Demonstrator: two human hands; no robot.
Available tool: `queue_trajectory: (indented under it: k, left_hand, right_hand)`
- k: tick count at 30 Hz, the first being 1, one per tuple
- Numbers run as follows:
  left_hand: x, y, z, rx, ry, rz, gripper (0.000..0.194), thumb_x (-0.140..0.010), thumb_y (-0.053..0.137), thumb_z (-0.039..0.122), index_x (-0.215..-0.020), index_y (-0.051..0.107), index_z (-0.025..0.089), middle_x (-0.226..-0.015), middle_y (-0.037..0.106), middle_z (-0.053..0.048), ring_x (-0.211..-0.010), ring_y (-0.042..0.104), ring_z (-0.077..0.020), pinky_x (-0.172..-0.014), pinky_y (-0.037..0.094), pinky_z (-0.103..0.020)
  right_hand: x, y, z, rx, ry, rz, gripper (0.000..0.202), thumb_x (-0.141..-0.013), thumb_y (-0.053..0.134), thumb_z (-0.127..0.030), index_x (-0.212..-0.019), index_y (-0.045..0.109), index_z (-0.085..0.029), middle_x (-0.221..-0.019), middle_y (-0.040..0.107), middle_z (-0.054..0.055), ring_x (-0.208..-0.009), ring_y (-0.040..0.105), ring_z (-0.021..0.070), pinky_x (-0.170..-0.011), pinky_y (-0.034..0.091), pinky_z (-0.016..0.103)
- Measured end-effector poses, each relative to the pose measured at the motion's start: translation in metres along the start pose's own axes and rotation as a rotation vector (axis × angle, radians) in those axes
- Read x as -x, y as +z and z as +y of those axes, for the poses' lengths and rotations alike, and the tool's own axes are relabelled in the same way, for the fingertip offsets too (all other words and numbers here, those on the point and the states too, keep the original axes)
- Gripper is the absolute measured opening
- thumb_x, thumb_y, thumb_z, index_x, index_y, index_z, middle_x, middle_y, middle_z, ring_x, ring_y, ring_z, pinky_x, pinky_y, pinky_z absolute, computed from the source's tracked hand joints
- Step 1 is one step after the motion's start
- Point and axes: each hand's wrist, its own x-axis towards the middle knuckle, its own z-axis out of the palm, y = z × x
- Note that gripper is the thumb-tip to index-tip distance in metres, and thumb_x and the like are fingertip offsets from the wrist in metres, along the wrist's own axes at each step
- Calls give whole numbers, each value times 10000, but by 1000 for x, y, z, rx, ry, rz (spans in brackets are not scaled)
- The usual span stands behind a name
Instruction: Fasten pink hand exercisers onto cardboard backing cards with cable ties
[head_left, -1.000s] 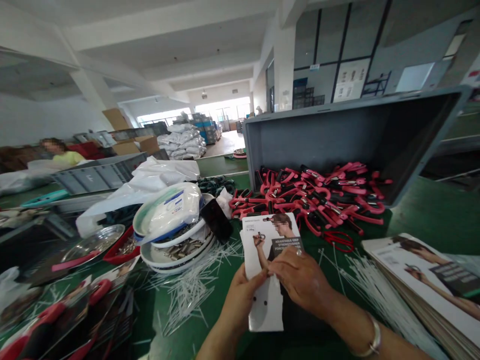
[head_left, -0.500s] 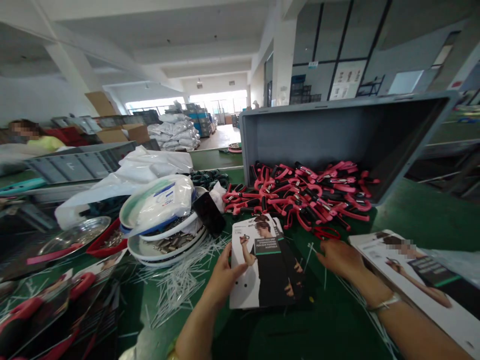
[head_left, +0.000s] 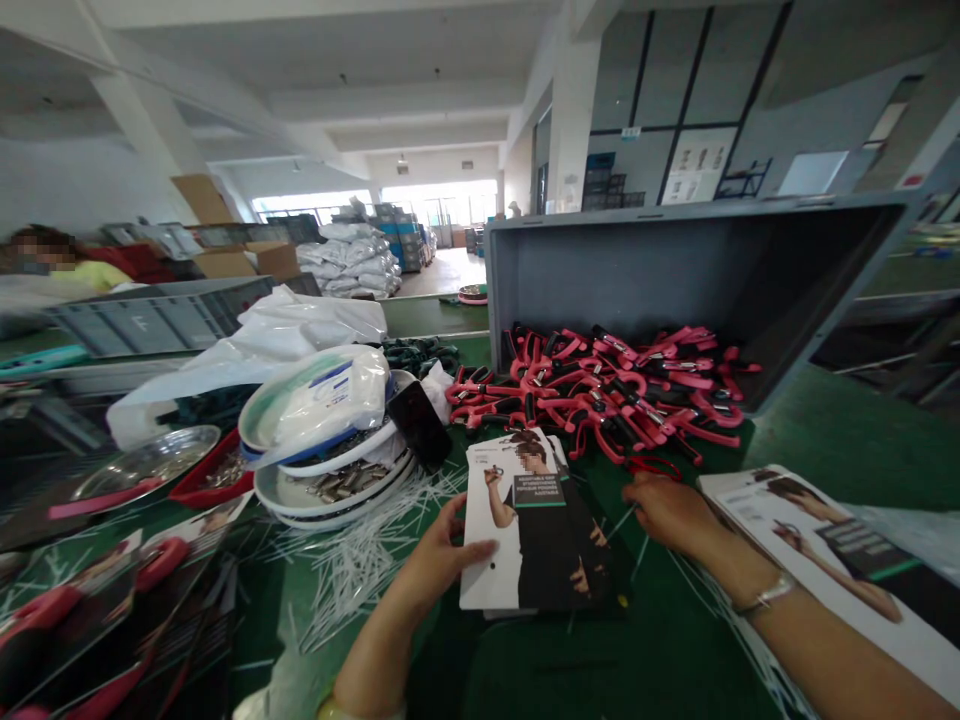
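In the head view, a printed card (head_left: 525, 520) is held flat on the green tabletop (head_left: 660, 650) by the left hand (head_left: 439, 555), whose thumb is laid over the card's left edge while the fingers are tucked beneath it. More cards are seen under it, slightly fanned out to the right. The right hand (head_left: 671, 512) is rested on the tabletop just to the right of the card, apart from it, with its fingers curled loosely around a thin white plastic tie (head_left: 621, 520); whether the tie is truly pinched cannot be told. A bracelet is worn on that wrist.

Just beyond the right hand, a pair of red scissors (head_left: 652, 466) is lain, and past it a heap of red and black hand grippers (head_left: 600, 395) is spilled from a grey crate (head_left: 675, 260) tipped on its side. To the right of the right hand, a stack of larger printed sheets (head_left: 817, 545) is spread. To the left of the left hand, loose white plastic ties (head_left: 360, 570) are scattered, and beyond them stacked white dishes (head_left: 337, 490) with small metal parts are seen, topped by a clear bag (head_left: 330, 400). A dark phone (head_left: 421, 425) is propped against the dishes. Far left, another person is seated behind grey crates.
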Motion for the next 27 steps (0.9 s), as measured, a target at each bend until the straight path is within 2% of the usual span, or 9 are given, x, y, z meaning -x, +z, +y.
queue_trajectory:
  k: [3,8,10,12,15,19,22,24,27]
  left_hand:
    - [0,-1,-3,5,12,15,905,-541,832,288,-1319,381,192,-992,647,-78,-825,659,-255,-670,517,-320]
    - [2,-1,-6,12,1,-17,836,-591,799,356,-1310,395,220,-921,657,-63,-735,658,-220,-520,450,-245]
    - [2,0,-5,40,8,-17,824,-593,798,357,-1303,402,220,-880,662,-51,-704,652,-202,-507,434,-231]
    - [1,0,-4,99,22,1,807,-586,806,337,-1284,420,214,-862,666,-43,-705,648,-191,-528,441,-232]
    - [0,0,-3,206,39,2,753,-574,816,287,-1232,466,188,-887,675,-54,-751,648,-189,-597,472,-256]
    - [2,2,-3,249,52,-73,710,-533,838,217,-1171,534,157,-988,678,-98,-790,651,-195,-657,477,-280]
    - [4,5,-4,251,86,-86,700,-527,835,205,-1166,555,149,-1048,659,-117,-826,644,-202,-680,469,-288]
    - [5,6,-2,208,84,-40,685,-552,816,229,-1181,555,161,-1085,638,-118,-811,632,-195,-655,456,-282]
    - [8,8,4,-26,183,174,563,-564,799,243,-1099,634,181,-1080,622,-105,-781,587,-177,-664,437,-284]
  right_hand:
    - [-1,-1,-9,131,-107,1,304,-778,433,-14,-814,701,-153,-929,652,148,-918,630,276,-683,465,332]
    - [2,9,6,219,-388,237,300,-744,432,45,-814,661,-136,-891,670,140,-825,635,230,-649,471,300]
    - [3,3,19,205,-385,266,293,-740,434,27,-853,644,-143,-931,677,135,-853,634,235,-681,473,315]
    - [7,-14,25,153,-279,233,234,-785,430,-53,-886,619,-147,-923,679,135,-847,635,251,-681,466,336]
    - [20,-49,8,-109,-123,136,165,-858,402,-239,-849,554,-176,-748,648,83,-678,613,215,-600,431,309]
    - [49,-76,-51,-724,-230,-130,141,-843,425,-313,-776,487,-206,-662,570,-3,-604,529,134,-538,378,231]
    - [65,-71,-85,-925,-253,-389,126,-797,476,-291,-714,449,-201,-581,475,-46,-541,430,96,-497,313,209]
    - [69,-61,-95,-997,-248,-517,134,-783,487,-298,-708,447,-195,-559,433,-62,-520,387,79,-489,289,202]
    - [69,-48,-97,-1119,-185,-652,164,-746,503,-345,-721,457,-190,-550,445,-68,-488,378,64,-477,289,190]
